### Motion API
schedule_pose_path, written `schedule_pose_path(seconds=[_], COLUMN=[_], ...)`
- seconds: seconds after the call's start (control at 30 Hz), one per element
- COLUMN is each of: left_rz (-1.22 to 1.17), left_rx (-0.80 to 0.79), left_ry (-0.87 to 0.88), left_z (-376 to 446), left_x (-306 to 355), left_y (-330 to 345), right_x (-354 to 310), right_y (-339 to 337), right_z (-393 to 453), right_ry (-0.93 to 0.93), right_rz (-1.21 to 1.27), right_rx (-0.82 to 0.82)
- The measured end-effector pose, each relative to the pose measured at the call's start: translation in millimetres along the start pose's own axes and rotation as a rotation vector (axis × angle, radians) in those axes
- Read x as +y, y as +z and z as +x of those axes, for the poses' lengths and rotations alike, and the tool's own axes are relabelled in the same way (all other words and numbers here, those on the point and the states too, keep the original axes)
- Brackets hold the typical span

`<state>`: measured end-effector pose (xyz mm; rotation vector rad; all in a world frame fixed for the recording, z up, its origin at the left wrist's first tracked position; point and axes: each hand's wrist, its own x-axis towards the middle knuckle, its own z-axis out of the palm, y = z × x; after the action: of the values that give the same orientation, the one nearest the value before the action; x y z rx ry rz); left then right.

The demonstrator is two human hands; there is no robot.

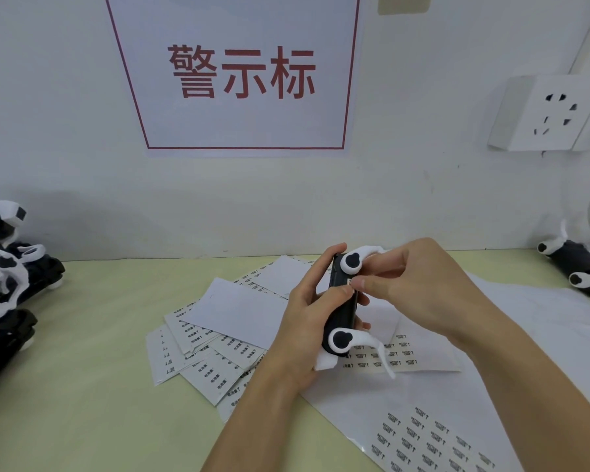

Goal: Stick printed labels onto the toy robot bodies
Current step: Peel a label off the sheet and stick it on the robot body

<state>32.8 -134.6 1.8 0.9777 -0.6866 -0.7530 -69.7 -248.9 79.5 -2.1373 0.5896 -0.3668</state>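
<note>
Above the middle of the yellowish table [82,369], I have a black-and-white toy robot body [342,308] lifted clear of the surface, its dark underside turned toward me. My left hand [307,321] wraps it from the left, fingers curled over the far end and thumb lying across the dark shell. My right hand [419,287] comes in from the right with thumb and forefinger closed in a narrow pinch on a small white label [352,283], which sits against the dark shell between the two round white-and-black joints; I cannot tell whether it is fully stuck down. Beneath my hands lies a loose fan of label sheets [201,356], some printed side up, some blank side up, and a bigger sheet with rows of small print [433,441] reaches toward the lower right. More toy bodies are heaped at the left edge [7,284], and another lies at the far right [579,267]. On the wall hang a red-framed sign [242,73] and a white power socket [556,114].
</note>
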Motion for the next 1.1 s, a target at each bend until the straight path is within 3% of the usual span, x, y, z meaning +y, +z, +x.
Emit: schedule_pose_path(seconds=[0.2, 0.37, 0.47, 0.6, 0.93, 1.1], left_rz=[-0.042, -0.119, -0.149, -0.073, -0.054, -0.029], left_rx=[-0.011, -0.015, -0.01, 0.003, -0.003, -0.011], left_ry=[0.01, -0.02, -0.031, -0.008, 0.003, 0.011], left_z=[1, 1, 1, 0, 1, 1], left_x=[-1, 0, 0, -1, -1, 1], left_y=[1, 1, 3, 2, 1, -1], right_x=[2, 1, 1, 2, 3, -1], right_y=[1, -5, -2, 0, -11, -12], right_z=[1, -1, 0, 1, 0, 1], right_ry=[0.001, 0.015, 0.012, -0.003, -0.091, -0.233], right_rz=[0.0, 0.048, 0.04, -0.01, -0.077, 0.031], right_rx=[0.023, -0.075, -0.027, 0.012, -0.064, 0.246])
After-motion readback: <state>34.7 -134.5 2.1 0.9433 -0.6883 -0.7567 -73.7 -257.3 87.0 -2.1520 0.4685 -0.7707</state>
